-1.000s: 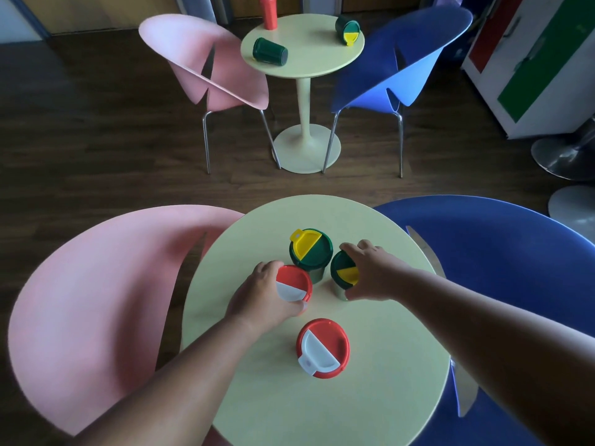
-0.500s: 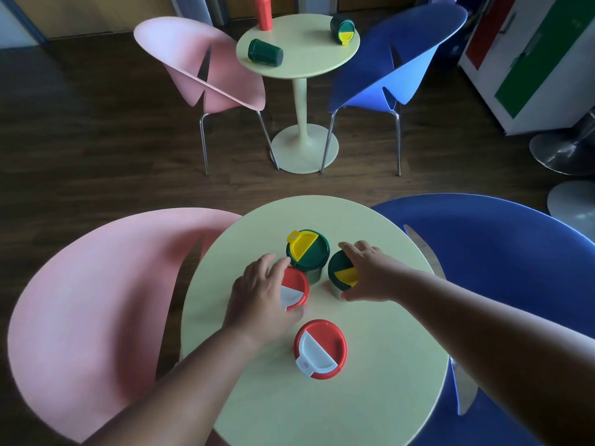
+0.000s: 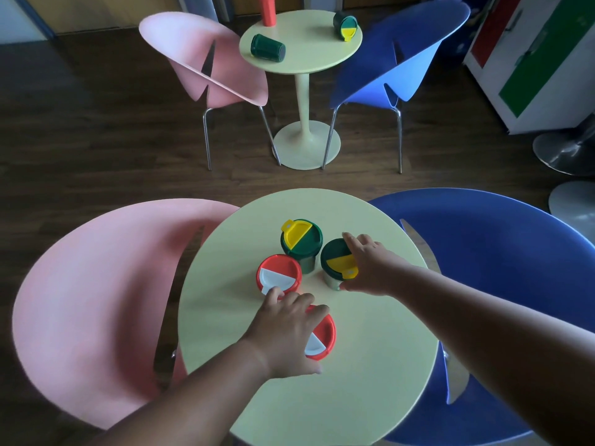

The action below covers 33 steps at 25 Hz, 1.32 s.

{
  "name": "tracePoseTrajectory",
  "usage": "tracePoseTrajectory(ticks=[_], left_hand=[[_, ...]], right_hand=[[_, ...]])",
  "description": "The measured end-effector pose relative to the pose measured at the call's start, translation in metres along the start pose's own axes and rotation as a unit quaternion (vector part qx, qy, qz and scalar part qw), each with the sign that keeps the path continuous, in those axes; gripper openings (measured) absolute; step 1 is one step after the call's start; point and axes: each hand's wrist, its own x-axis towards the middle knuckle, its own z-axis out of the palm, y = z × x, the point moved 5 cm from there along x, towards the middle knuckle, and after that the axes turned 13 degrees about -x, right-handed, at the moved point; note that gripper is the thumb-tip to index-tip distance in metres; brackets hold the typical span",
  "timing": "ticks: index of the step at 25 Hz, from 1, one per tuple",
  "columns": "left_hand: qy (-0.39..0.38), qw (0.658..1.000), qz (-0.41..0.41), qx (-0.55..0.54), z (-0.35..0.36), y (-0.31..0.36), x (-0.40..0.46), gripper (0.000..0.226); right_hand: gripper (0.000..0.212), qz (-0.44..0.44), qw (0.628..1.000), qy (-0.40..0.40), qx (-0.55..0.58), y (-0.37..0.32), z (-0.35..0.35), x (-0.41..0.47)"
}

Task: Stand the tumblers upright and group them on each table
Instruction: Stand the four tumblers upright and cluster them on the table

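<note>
While the left hand [image 3: 283,333] curls its fingers and thumb over the near red plastic tumbler with a red-and-white lid [image 3: 322,336], grasping it from above, the right hand [image 3: 370,265] clasps the side of a green tumbler with a green-and-yellow lid [image 3: 336,257], thumb low on its body and fingers over the far rim. Both tumblers stand upright on the round pale-yellow near table [image 3: 370,365]. Just beyond the left hand's fingertips stands a second red tumbler with a red-and-white lid [image 3: 278,274], upright and free of any hand, and just behind it a second green tumbler with a yellow flip lid [image 3: 301,240], also upright. These four sit close together near the table's middle. A pink plastic shell chair [image 3: 96,300] flanks the table on the left and a blue shell chair [image 3: 499,268] on the right.

On the far round pale-yellow pedestal table [image 3: 306,56], a dark green tumbler [image 3: 268,53] lies on its side near the left edge, another green tumbler with a yellow lid [image 3: 345,24] lies tipped over near the right edge, and a red tumbler [image 3: 267,9] stands upright at the back. A far pink chair [image 3: 199,59] and a far blue chair [image 3: 402,59] stand beside it on the dark wooden floor [image 3: 96,140].
</note>
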Motion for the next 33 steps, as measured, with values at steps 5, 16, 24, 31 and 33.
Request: tracePoseTrajectory(ticks=[5, 16, 24, 31, 33], left_hand=[[0.055, 0.998, 0.006, -0.022, 0.001, 0.002, 0.007, 0.082], [0.033, 0.999, 0.012, -0.011, -0.02, 0.0, 0.038, 0.108], [0.053, 0.998, -0.01, -0.033, -0.021, -0.014, 0.041, 0.113], [0.281, 0.914, -0.147, -0.253, -0.035, -0.072, 0.017, 0.084], [0.249, 0.897, -0.23, -0.285, -0.028, -0.089, 0.016, 0.082]], right_hand=[[0.107, 0.001, 1.0, -0.003, 0.007, -0.001, 0.001, 0.0], [0.107, -0.009, 1.0, -0.003, 0.021, 0.0, -0.001, 0.004], [0.102, 0.037, 0.99, -0.027, 0.133, 0.001, -0.001, 0.003], [0.101, 0.097, 0.985, -0.025, 0.141, -0.006, 0.001, 0.008], [0.093, 0.098, 0.985, -0.017, 0.141, -0.008, 0.0, 0.01]])
